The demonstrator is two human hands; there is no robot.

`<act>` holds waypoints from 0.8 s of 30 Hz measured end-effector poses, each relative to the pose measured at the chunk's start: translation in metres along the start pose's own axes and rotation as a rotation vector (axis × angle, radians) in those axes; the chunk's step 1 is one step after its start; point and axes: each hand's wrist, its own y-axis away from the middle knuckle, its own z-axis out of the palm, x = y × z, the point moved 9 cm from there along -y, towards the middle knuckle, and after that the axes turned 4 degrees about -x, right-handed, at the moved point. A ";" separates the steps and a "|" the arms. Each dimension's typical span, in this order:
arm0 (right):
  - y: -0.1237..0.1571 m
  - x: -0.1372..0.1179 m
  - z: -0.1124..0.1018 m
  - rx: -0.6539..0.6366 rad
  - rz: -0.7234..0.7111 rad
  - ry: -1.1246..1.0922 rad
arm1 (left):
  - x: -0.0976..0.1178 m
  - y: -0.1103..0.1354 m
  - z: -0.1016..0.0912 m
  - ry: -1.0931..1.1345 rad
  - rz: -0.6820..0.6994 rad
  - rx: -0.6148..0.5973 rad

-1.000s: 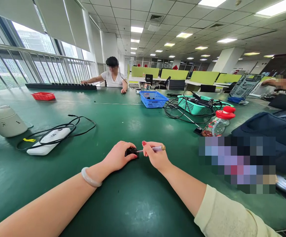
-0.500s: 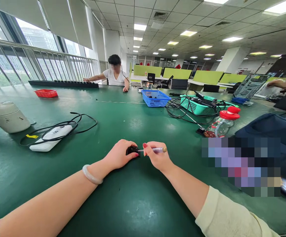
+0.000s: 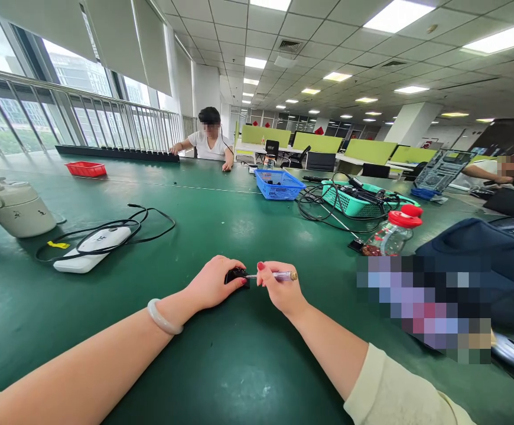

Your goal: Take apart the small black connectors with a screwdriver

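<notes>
Screwdriver (image 3: pixel 281 275) pinched in the right hand (image 3: pixel 282 291) still has its tip at the black block (image 3: pixel 234 274) the left hand (image 3: pixel 212 283) clasps on the green table (image 3: pixel 239 366), so I see the work hasn't shifted.

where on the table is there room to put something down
Mostly bare: the green table between the arms, and the stretch from the left hand up to the blue basket, right of the white device. Crowded: the right side, with the green basket, jar and dark bag.

A co-worker's fingers (image 3: pixel 175 149) have moved rightward along the black strip (image 3: pixel 119 154).
</notes>
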 end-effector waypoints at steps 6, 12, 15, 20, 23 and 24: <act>0.001 0.002 0.001 -0.011 0.009 0.000 | 0.002 0.000 -0.002 0.005 -0.011 0.001; 0.001 0.004 0.001 -0.008 0.011 0.001 | 0.002 0.000 -0.002 0.003 -0.008 0.008; 0.001 0.002 0.001 -0.007 0.011 -0.021 | 0.001 0.001 -0.002 0.006 -0.021 0.005; 0.001 -0.001 0.001 -0.007 0.019 -0.043 | -0.002 0.000 -0.002 0.014 -0.053 -0.001; 0.000 0.006 -0.001 0.007 0.059 -0.070 | -0.003 -0.001 -0.002 0.014 -0.051 0.011; 0.000 0.009 -0.001 0.014 0.079 -0.086 | -0.003 -0.001 -0.002 0.014 -0.048 0.014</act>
